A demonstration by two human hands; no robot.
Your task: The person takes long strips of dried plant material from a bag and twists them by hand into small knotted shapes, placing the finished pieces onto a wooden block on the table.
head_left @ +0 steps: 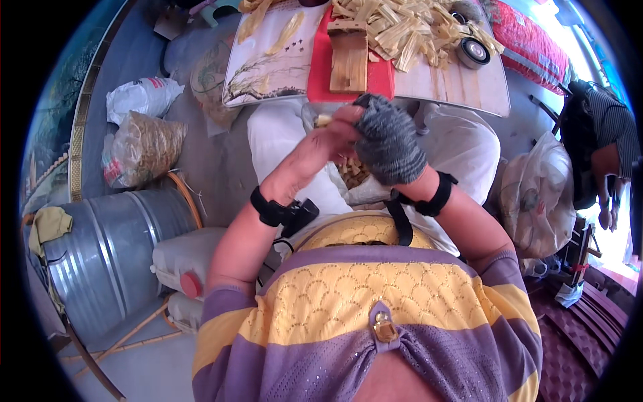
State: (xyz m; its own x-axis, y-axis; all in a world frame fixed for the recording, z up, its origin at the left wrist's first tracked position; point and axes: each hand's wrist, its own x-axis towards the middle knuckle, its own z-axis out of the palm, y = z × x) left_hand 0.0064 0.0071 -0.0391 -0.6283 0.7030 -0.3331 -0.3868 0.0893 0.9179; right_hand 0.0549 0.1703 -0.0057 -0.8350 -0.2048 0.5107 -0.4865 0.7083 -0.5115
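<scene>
My bare left hand (328,139) is closed in a pinch above my lap, with a small pale-yellow folded piece (323,120) at its fingertips. Right against it is my right hand (391,144), in a grey knitted glove, its fingers curled inward; what they hold is hidden. Beneath both hands, a white bag (367,194) between my legs contains many small tan pieces (352,174). Just beyond my hands, a wooden block with a raised back (349,67) stands on a red cloth (320,70) at the table's near edge.
The low table (462,90) carries a heap of dried pale-yellow strips (402,30) and a black round roll (473,52). Filled bags (144,147) and a metal drum (117,244) stand at left, near a plastic jug (194,261). Another person (606,134) is at far right.
</scene>
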